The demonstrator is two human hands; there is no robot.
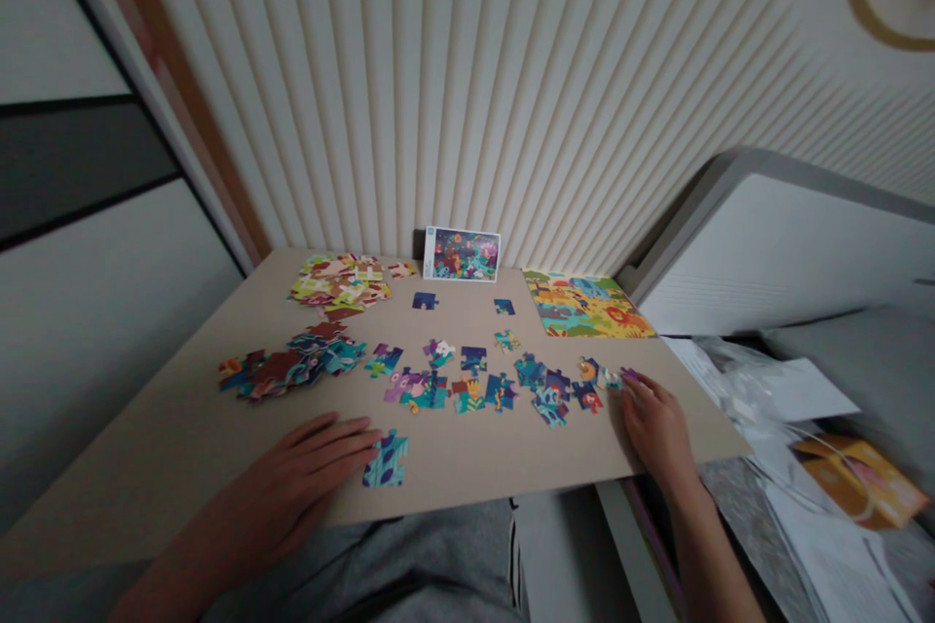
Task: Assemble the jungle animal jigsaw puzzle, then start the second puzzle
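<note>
My left hand lies flat near the table's front edge, fingers stretched out. Its fingertips reach the left side of a teal puzzle piece with dark spots. Over at the right, my right hand has its fingers pinched together at a small purple-tinged puzzle piece, mostly covered by the fingertips. Just left of it lie a light puzzle piece and a piece with a red figure. Several blue and purple loose pieces spread across the middle of the table.
A picture card of a sea scene leans upright at the back. Two piles of pieces, one yellowish and one dark, lie at left. An assembled animal puzzle sits back right. Papers and an orange box are beyond the table.
</note>
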